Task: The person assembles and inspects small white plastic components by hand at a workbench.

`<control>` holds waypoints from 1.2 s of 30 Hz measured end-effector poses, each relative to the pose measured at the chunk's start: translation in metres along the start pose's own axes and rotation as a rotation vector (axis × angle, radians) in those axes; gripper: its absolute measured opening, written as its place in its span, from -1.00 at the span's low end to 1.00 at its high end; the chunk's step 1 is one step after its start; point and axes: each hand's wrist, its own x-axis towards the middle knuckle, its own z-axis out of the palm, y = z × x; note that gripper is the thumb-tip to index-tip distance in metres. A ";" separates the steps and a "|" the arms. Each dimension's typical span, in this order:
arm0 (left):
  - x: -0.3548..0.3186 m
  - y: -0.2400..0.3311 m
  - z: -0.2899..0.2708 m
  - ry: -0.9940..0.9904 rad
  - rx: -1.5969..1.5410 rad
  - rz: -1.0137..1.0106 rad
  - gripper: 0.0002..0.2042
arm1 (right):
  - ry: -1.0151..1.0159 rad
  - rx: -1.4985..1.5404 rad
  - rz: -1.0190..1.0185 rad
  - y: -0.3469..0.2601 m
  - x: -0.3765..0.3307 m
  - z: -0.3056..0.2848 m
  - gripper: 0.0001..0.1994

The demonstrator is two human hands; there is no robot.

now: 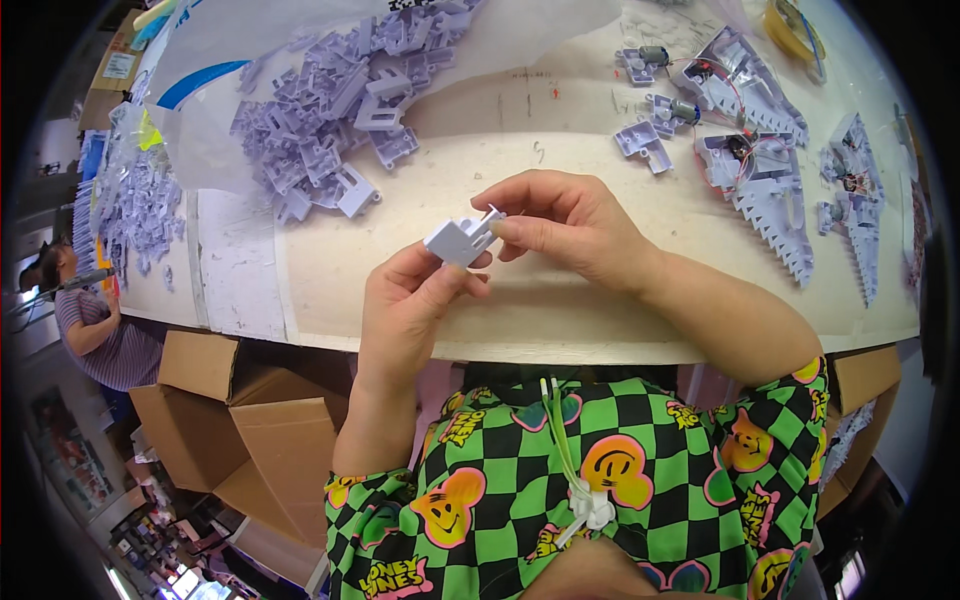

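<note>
Bracket (460, 240) pinched between left hand (405, 310), right hand (560, 225)

Bright, even overhead light, daylight-white. Table top (560, 310) near washed out, mild glare on clear plastic sheet (520, 30) at top. Soft short shadows under hands. Centre sharp; strong fisheye bend toward rim, table edge curved. Black vignette at corners. Lower left floor area dimmer, smeared, out of focus.

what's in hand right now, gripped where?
A small lavender plastic part: left hand pinches its lower left side, right hand fingertips pinch its upper right corner, above the table.
</note>
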 end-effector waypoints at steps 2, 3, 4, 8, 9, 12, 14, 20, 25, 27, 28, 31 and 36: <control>0.001 0.000 -0.001 -0.023 -0.155 -0.094 -0.73 | 0.006 -0.016 0.016 -0.002 -0.001 -0.001 -0.71; 0.000 0.001 -0.001 -0.023 -0.152 -0.093 -0.73 | 0.011 -0.033 0.034 -0.003 -0.002 -0.001 -0.72; 0.000 0.001 -0.001 -0.022 -0.135 -0.108 -0.72 | 0.010 -0.032 0.033 -0.003 -0.002 -0.001 -0.72; -0.004 0.003 -0.001 -0.002 -0.058 -0.109 -0.68 | 0.013 0.009 0.098 -0.003 0.000 -0.001 -0.73; -0.006 0.005 -0.001 0.003 -0.057 -0.109 -0.68 | 0.007 0.007 0.129 -0.004 0.001 -0.001 -0.72; -0.009 0.008 0.001 0.002 0.072 -0.085 -0.66 | 0.022 0.030 0.173 -0.007 0.000 -0.003 -0.71; -0.011 0.007 -0.003 0.001 0.088 -0.050 -0.64 | 0.039 0.047 0.190 -0.006 0.001 -0.004 -0.71; -0.013 0.010 -0.012 0.051 0.195 0.014 -0.63 | 0.040 0.055 0.149 -0.004 0.001 -0.003 -0.74; -0.010 0.013 -0.031 0.217 0.546 0.163 -0.67 | 0.074 -0.375 -0.063 -0.007 0.000 -0.003 -0.81; -0.001 0.017 -0.039 0.367 0.858 0.316 -0.67 | -0.080 -1.284 -0.898 -0.009 0.005 -0.014 -0.80; 0.004 0.018 -0.042 0.448 1.067 0.405 -0.65 | -0.087 -1.279 -0.904 -0.007 0.006 -0.014 -0.80; 0.019 0.017 -0.052 0.517 1.340 0.498 -0.65 | -0.187 -1.513 -0.775 -0.003 -0.001 -0.004 -0.74; 0.027 0.017 -0.061 0.471 1.417 0.492 -0.67 | -0.098 -1.397 -0.756 -0.006 0.000 -0.001 -0.75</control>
